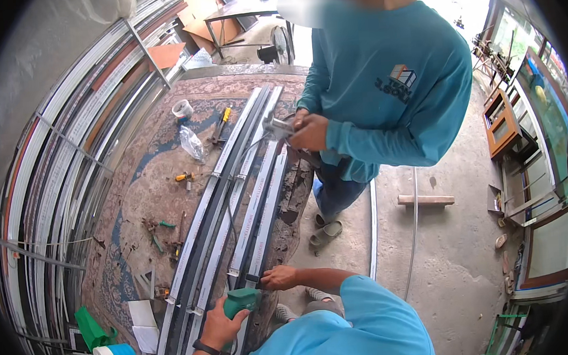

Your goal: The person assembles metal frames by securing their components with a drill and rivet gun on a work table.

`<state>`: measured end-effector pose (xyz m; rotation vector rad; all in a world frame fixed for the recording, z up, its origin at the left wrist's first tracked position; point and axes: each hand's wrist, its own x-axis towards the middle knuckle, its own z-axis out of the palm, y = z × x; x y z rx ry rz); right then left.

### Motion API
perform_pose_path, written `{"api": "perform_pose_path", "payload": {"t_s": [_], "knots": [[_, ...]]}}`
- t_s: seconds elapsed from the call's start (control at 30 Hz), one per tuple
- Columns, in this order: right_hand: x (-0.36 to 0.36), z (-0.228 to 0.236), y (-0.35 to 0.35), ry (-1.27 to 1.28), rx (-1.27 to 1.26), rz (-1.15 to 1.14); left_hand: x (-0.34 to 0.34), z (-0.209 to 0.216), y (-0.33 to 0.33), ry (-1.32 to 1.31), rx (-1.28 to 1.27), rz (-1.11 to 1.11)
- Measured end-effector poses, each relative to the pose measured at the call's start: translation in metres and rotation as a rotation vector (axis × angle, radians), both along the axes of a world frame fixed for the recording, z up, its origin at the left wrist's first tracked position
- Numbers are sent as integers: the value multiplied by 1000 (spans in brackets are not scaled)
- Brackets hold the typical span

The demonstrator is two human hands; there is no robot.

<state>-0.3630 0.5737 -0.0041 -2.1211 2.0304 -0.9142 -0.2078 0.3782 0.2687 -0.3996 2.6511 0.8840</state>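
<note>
My left hand (220, 326), with a dark band at its wrist, wraps round a green power tool (243, 301). The tool is held over the long metal profiles (260, 241) that lie side by side on the carpeted table. Just right of the tool, my right hand (279, 278) has its fingers closed on the edge of the rightmost profile, by a small dark piece (252, 278). What its fingertips grip is partly hidden. Small metal brackets (234, 271) sit on the profiles near the tool. A dark cord (229, 213) runs along them.
Across the table, a co-worker (382, 80) in a teal shirt holds a grey metal object (278, 127). Pliers (156, 242), a yellow-handled screwdriver (184, 177), a plastic bag (192, 144) and a white cup (181, 109) lie left. Racked profiles (56, 172) line the left wall.
</note>
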Motion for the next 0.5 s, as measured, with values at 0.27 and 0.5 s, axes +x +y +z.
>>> {"api": "perform_pose_path", "payload": {"t_s": [0.27,0.5], "knots": [[6,-2,1,-65,90,-34,7,1,0,-35,-54,-149],[6,5,3,-32,120,-3,5,1,2,-27,-58,-118]]}}
